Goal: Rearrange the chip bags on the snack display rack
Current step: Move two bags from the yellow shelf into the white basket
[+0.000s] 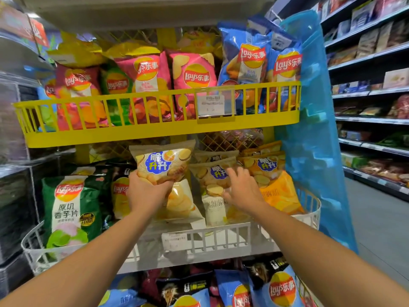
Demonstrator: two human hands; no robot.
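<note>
My left hand [147, 191] grips a beige chip bag [162, 161] by its lower part and holds it upright above the white middle basket [221, 240]. My right hand [240, 188], fingers spread, rests on a second beige bag [212, 176] that stands in the same basket. An orange bag [276, 189] leans just right of that hand. A green Lay's bag [72, 209] stands at the basket's left end, with a dark Lay's bag [120, 191] beside it.
The yellow basket [155, 129] above holds red, green, pink and blue Lay's bags. A lower tier shows blue and black bags [265, 286]. A blue side panel [314, 129] bounds the rack on the right, with an aisle and store shelves [374, 85] beyond.
</note>
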